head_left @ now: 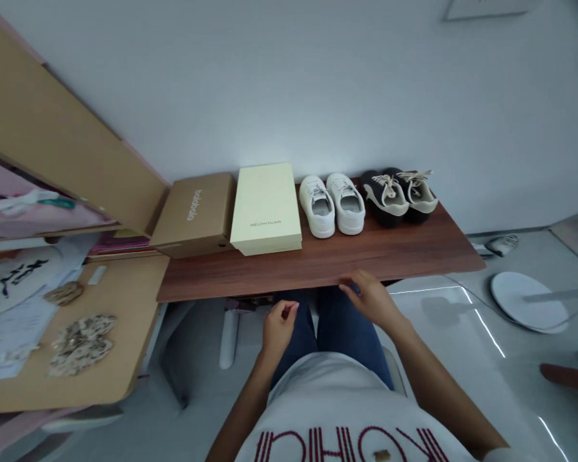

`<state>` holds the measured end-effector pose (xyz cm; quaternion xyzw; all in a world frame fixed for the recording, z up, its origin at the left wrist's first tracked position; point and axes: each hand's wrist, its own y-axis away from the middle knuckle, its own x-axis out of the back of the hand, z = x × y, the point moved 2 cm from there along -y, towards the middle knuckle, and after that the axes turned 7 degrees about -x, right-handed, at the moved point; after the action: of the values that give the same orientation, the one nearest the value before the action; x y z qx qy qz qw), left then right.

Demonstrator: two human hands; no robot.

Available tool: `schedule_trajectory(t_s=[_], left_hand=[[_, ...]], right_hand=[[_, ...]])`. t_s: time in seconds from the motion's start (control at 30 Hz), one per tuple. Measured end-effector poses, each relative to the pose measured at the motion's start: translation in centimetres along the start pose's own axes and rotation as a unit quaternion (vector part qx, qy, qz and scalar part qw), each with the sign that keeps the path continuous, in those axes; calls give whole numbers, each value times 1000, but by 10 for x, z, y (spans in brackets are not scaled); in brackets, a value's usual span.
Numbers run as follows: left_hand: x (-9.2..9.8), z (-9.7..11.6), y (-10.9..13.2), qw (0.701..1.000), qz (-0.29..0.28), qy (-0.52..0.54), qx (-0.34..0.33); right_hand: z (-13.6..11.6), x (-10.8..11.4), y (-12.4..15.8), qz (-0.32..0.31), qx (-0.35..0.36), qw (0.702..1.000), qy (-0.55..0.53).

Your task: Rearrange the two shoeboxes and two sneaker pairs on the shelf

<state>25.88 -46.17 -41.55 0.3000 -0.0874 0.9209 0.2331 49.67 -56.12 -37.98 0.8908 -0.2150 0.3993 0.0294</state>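
Observation:
My left hand [278, 326] hovers over my lap just short of the table's front edge. Its fingers are curled in with the thumb and forefinger close together, and I see nothing in them. At the front edge of the dark wooden table [231, 274], my right hand [372, 296] has its fingertips by the wood, thumb and fingers apart, holding nothing. Along the wall stand a brown shoe box [187, 215], a pale yellow shoe box [266, 202] with its lid on, a pair of white sneakers [337, 205], and a pair of black-and-beige lace-up shoes [397, 196].
To the left is a light wooden desk [130, 321] with a patterned hair bow [84, 340], papers [17, 346] and a white cap [22, 276]. A tall wooden panel [72, 115] rises behind it. On the floor at right stands a round white base [525, 301] with a cable.

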Motion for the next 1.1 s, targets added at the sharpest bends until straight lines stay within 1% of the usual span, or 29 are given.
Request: schedule_trajectory(t_s=[0.07, 0.1, 0.13, 0.17, 0.23, 0.27, 0.3, 0.33, 0.37, 0.4, 0.47, 0.53, 0.6, 0.63, 0.73, 0.77, 0.8, 0.83, 0.87, 0.93, 0.97, 1.03, 1.07, 1.1], left_hand=[[10, -20, 11, 999, -1, 8, 38], [17, -27, 13, 999, 3, 12, 47], [25, -32, 11, 999, 15, 17, 47], [35, -34, 6, 998, 40, 25, 40], [55, -35, -14, 991, 121, 53, 23], [64, -34, -29, 984, 164, 71, 19], [71, -32, -47, 976, 196, 93, 25], [75, -30, -65, 972, 203, 114, 36], [77, -27, -84, 969, 203, 128, 51], [78, -24, -101, 970, 193, 133, 68], [74, -18, -127, 973, 165, 138, 86], [68, -11, -137, 973, 154, 153, 74], [63, -1, -135, 969, 173, 177, 30], [61, 6, -130, 964, 188, 188, -2], [56, 34, -115, 939, 258, 202, -108], [53, 45, -112, 927, 282, 200, -142], [50, 55, -109, 917, 301, 195, -173], [47, 64, -107, 910, 312, 185, -199], [43, 70, -106, 907, 315, 171, -220], [35, 74, -103, 912, 300, 134, -247], [32, 72, -102, 915, 288, 117, -256], [25, 58, -100, 924, 258, 106, -263], [22, 49, -100, 928, 245, 117, -254], [20, 39, -101, 933, 236, 139, -231]], right_hand=[[-13, -28, 12, -18, -11, 997, -70], [-19, -38, 14, -27, -15, 994, -100], [-25, -46, 14, -29, -21, 991, -126], [-31, -51, 10, -20, -31, 988, -149], [-41, -54, -10, 29, -63, 980, -188], [-45, -54, -26, 59, -84, 973, -207], [-50, -54, -46, 84, -106, 965, -225], [-55, -54, -67, 90, -124, 959, -240], [-60, -56, -89, 82, -144, 953, -253], [-64, -58, -109, 78, -173, 947, -261], [-71, -65, -142, 34, -213, 934, -284], [-72, -71, -157, 10, -223, 917, -329], [-68, -76, -156, 8, -219, 891, -396], [-65, -78, -151, 8, -222, 873, -435], [-56, -85, -134, -9, -257, 795, -550], [-55, -88, -130, -21, -267, 773, -575], [-56, -90, -126, -38, -274, 759, -589], [-57, -91, -124, -59, -281, 754, -590], [-59, -91, -123, -81, -286, 756, -582], [-63, -85, -121, -112, -295, 769, -555], [-64, -80, -119, -118, -294, 776, -546], [-68, -65, -118, -123, -269, 788, -541], [-71, -57, -117, -125, -248, 796, -538], [-73, -49, -118, -125, -227, 808, -529]])
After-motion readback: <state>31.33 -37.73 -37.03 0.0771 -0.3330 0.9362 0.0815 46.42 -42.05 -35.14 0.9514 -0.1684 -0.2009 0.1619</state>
